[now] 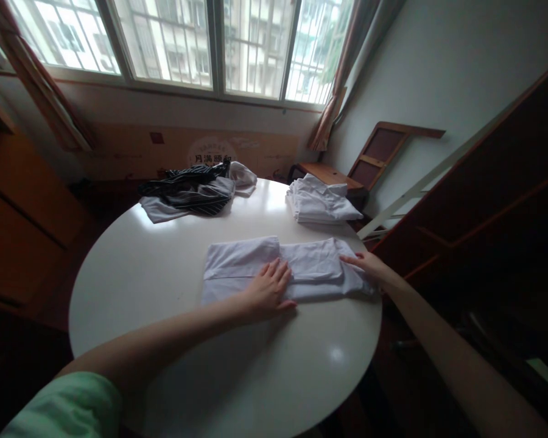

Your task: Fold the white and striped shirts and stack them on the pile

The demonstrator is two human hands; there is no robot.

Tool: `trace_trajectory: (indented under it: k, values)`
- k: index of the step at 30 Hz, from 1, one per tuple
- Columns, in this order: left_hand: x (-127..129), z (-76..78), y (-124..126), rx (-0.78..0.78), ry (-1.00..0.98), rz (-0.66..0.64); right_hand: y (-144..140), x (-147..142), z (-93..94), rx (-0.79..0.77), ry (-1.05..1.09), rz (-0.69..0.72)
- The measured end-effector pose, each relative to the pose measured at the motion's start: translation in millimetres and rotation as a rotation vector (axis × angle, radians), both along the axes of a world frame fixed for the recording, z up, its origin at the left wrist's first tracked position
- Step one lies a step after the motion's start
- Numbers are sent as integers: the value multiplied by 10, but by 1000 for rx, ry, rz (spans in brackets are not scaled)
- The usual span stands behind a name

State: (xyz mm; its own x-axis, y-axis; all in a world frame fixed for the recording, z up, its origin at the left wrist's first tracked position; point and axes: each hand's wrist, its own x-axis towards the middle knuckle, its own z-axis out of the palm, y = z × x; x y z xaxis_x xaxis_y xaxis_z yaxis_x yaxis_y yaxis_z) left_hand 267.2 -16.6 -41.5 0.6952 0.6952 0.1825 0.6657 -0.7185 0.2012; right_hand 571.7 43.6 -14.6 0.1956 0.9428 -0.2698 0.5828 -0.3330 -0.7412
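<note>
Left to right on the round table [123,280]: rumpled clothes [196,190]; left hand [269,287], fingers slightly spread, flat on the folded garment [313,260]; white stack [322,204] behind; right hand [368,267] at the garment's right end — whether pinching, cannot be told.

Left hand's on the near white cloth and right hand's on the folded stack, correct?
Not quite: the right hand is at the right end of the near white cloth, not on the stack, as the head view shows. The left hand is on that cloth.
</note>
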Motion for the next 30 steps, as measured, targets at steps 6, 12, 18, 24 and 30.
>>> trace_trajectory:
  k: [6,12,18,24,30]
  values:
    - [9,-113,-22,38,17,-10,-87,-105,357,-268,303,114]
    - [3,-71,-13,39,2,-25,-83,-296,907,-211,379,151]
    - [-4,-28,-60,29,-41,-43,-119,-1115,1366,-177,421,422]
    - [-415,188,-446,-16,-70,-171,-83,-2057,1133,-119,469,668]
    - [-828,230,-735,-23,-65,-147,41,-2413,744,42,352,1015]
